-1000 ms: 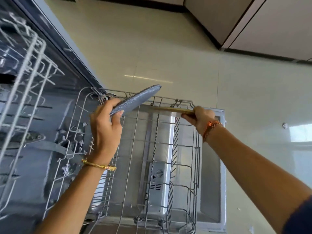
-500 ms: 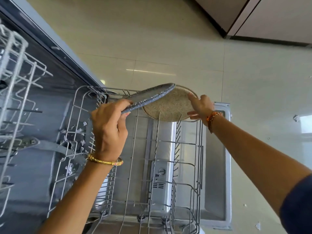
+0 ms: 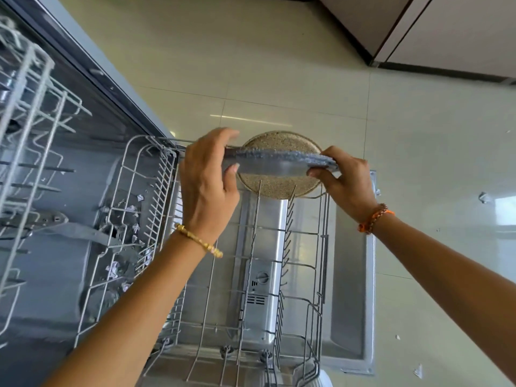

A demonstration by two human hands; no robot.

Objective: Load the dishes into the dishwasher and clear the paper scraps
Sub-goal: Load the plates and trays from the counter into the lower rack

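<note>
A speckled blue-grey plate (image 3: 279,160) is held edge-on over the far end of the pulled-out lower rack (image 3: 279,247). My left hand (image 3: 208,185) grips its left rim, thumb under and fingers over. My right hand (image 3: 344,181) pinches its right rim. Behind it a beige speckled plate (image 3: 276,187) stands upright between the rack's tines at the far end. Paper scraps (image 3: 131,216) lie in the dishwasher tub under the rack's left side.
The open dishwasher door (image 3: 351,275) lies flat below the rack. The upper rack (image 3: 30,113) juts out at the left. More paper scraps (image 3: 484,197) lie on the tiled floor to the right. Cabinets (image 3: 446,32) stand at top right.
The beige plate has left my right hand and now stands in the rack. My right hand moved onto the blue-grey plate's right rim, and my left hand swung that plate rightward in front of the beige one.
</note>
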